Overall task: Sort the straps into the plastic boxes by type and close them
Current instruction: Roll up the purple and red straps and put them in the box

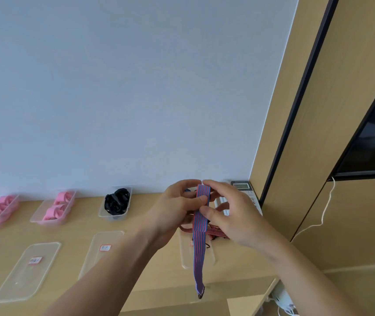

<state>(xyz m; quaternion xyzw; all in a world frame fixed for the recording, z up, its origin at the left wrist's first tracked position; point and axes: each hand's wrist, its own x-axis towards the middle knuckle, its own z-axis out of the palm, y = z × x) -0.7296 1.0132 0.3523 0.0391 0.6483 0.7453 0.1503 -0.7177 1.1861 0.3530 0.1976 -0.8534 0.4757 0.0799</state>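
In the head view, a red-and-blue striped strap (199,245) is held up above the table (150,279), its top end folded over and its tail left hanging, probably so that it can be rolled to fit a box. It is pinched near the fold by the left hand (179,206) and by the right hand (234,215), thumbs pressed on its face. Pink straps (55,209) and black straps (116,200) are already kept in separate open boxes, with lids (27,272) laid in front for closing.
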